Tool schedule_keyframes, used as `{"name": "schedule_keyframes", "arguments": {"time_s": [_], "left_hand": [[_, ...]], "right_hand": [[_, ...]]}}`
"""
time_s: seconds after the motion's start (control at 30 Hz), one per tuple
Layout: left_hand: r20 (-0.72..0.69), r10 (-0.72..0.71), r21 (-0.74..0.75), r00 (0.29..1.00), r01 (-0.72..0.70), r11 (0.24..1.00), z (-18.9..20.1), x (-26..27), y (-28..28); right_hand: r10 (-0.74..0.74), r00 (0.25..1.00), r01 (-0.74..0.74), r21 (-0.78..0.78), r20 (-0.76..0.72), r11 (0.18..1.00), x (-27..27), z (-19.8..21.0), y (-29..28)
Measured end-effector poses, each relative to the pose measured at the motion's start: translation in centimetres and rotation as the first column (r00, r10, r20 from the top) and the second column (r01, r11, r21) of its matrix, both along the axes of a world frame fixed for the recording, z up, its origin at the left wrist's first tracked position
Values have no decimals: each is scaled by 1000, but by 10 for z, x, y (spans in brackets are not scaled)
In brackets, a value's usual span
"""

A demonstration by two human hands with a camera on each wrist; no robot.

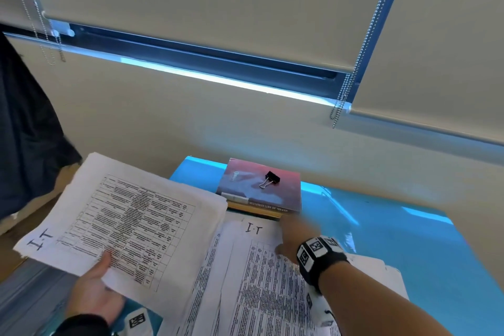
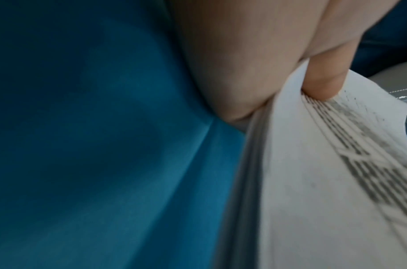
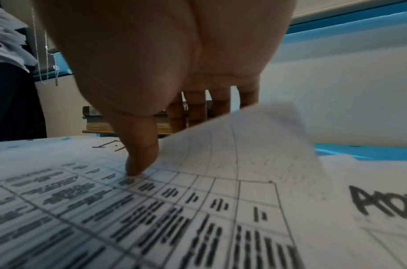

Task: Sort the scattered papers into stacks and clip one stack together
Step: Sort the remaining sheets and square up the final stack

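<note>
My left hand (image 1: pixel 92 290) holds a thick stack of printed papers (image 1: pixel 131 215) marked "I.T" above the table's left edge, thumb (image 2: pixel 322 80) on top. More printed sheets lie spread on the blue table (image 1: pixel 387 229). My right hand (image 1: pixel 285 237) is on the top sheet (image 1: pixel 261 262), also marked "I.T". Its thumb (image 3: pixel 139 160) presses on the page, and the sheet's corner (image 3: pixel 255 138) curls up over the fingers beneath it. A black binder clip (image 1: pixel 270 179) lies on a red book (image 1: pixel 259 191) just beyond the sheets.
The red book tops a small pile of books (image 3: pixel 96 120) against the wall, with a white pen (image 1: pixel 235 197) on its front edge. A sheet with large handwritten letters (image 3: pixel 382 205) lies to the right. Blind cords (image 1: pixel 341 106) hang by the window. Dark cloth (image 1: pixel 24 144) is at the left.
</note>
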State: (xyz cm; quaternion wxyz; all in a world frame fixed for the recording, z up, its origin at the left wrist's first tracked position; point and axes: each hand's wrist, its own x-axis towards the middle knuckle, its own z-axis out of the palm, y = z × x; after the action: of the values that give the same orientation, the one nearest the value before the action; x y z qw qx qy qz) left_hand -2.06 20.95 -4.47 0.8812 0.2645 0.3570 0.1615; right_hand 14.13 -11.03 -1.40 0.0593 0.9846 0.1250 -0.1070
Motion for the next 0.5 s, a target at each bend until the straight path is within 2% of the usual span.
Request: {"name": "schedule_keyframes", "arguments": {"time_s": [0.13, 0.33, 0.5], "left_hand": [[97, -1, -30, 995, 3, 1000, -3, 0, 1], [135, -28, 21, 990, 25, 999, 0, -4, -4], [128, -29, 27, 991, 26, 999, -9, -4, -1]], "right_hand": [[45, 997, -45, 3, 70, 999, -2, 1, -7], [21, 998, -31, 185, 60, 982, -16, 18, -35], [-78, 991, 114, 407, -105, 906, -35, 31, -67]]}}
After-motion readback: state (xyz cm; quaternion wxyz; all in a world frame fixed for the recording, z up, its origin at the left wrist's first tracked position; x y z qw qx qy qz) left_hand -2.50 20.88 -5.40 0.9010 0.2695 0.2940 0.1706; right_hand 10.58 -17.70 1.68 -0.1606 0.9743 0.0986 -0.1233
